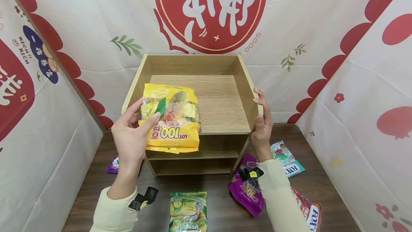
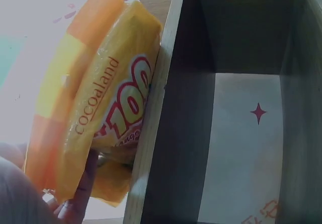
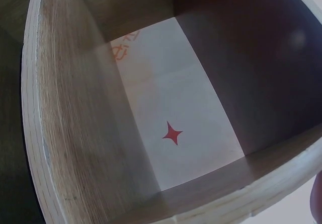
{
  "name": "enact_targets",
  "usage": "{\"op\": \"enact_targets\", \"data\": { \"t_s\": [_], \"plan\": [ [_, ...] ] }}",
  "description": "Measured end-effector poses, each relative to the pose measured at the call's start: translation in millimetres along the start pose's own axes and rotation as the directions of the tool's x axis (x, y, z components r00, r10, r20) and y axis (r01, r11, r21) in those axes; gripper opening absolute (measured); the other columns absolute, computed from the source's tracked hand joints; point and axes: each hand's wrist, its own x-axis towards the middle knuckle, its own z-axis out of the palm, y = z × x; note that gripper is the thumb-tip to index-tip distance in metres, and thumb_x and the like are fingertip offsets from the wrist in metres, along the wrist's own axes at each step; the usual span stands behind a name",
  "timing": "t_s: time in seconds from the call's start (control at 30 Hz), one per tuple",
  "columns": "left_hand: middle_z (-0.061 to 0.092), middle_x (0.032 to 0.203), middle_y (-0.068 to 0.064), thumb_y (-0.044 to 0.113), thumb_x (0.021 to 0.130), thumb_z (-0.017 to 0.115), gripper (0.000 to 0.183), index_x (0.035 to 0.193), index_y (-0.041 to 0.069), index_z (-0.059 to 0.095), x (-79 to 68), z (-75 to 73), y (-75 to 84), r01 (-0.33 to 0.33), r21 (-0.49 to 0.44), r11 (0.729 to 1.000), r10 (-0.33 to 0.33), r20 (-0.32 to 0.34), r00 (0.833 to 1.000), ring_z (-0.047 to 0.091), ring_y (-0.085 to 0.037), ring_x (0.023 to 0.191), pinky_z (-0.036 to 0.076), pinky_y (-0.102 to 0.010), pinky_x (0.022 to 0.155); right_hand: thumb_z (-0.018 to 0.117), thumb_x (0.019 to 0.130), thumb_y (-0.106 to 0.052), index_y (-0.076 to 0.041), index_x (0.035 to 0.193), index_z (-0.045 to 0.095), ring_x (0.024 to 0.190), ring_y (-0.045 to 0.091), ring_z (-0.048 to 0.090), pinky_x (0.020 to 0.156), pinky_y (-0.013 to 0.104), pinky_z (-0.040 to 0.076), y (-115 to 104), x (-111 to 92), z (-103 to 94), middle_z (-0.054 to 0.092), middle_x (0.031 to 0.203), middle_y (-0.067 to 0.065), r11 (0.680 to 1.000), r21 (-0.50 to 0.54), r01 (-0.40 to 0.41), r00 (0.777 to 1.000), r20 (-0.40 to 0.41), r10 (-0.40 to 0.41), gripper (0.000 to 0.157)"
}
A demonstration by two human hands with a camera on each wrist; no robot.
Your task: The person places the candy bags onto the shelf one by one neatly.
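Note:
My left hand (image 1: pixel 130 142) holds a yellow bag of mango gummy candy (image 1: pixel 178 117), thumb across its front. The bag overlaps the left part of a wooden shelf's top (image 1: pixel 219 99) in the head view. Seen from the left wrist, the candy bag (image 2: pixel 110 83) lies along the edge of a shelf board (image 2: pixel 149 143), fingers beneath it. At the shelf's right side, my right hand (image 1: pixel 263 124) grips the side panel, thumb inside and fingers outside. The right wrist view looks into a shelf compartment past its board edge (image 3: pixel 35 113), with a fingertip (image 3: pixel 317 199) at the right border.
On the dark wooden table (image 1: pixel 93 196) lie a green candy bag (image 1: pixel 188 210) in front, a purple bag (image 1: pixel 248 189) by the right forearm, a teal bag (image 1: pixel 286 156) and a red bag (image 1: pixel 309 210) farther right. Another purple bag (image 1: pixel 112 164) shows at left. Printed cloth (image 1: pixel 103 17) surrounds the table.

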Motion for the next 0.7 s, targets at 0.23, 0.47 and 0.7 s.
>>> {"op": "enact_targets", "data": {
  "t_s": [0.23,0.47,0.7],
  "plan": [
    [0.067,0.107,-0.010,0.016,0.082,0.076,0.054,0.133,0.019,0.058,-3.7,-0.9,6.2,-0.025,0.332,0.943,0.006,0.058,0.998,0.066,-0.016,0.079,0.057,-0.024,0.065,0.054,0.093,-0.048,0.010,0.115,0.046,0.130,0.040,0.033,0.105,0.048,0.027,-3.2,0.4,1.1,0.043,0.140,0.023,1.000,-0.005,0.007,1.000,0.000,-0.007,0.063],
    [0.049,0.131,-0.017,0.017,0.085,0.073,0.070,0.146,0.008,0.039,-15.8,2.4,8.2,-0.146,0.586,0.797,0.073,0.146,0.987,0.055,-0.029,0.105,0.052,-0.046,0.088,0.055,0.092,-0.048,0.010,0.115,0.046,0.131,0.040,0.032,0.105,0.048,0.028,-1.8,0.8,-0.1,0.043,0.140,0.021,1.000,0.001,0.007,1.000,-0.004,-0.007,0.062],
    [0.034,0.137,-0.025,0.018,0.082,0.075,0.064,0.138,0.001,0.049,-26.6,4.6,2.5,-0.398,0.678,0.618,0.294,0.270,0.917,0.041,-0.038,0.117,0.048,-0.055,0.088,0.054,0.093,-0.047,0.011,0.115,0.045,0.131,0.040,0.032,0.106,0.047,0.027,-2.4,-0.1,0.5,0.042,0.141,0.022,1.000,-0.003,-0.002,1.000,-0.001,0.002,0.063]
  ]
}}
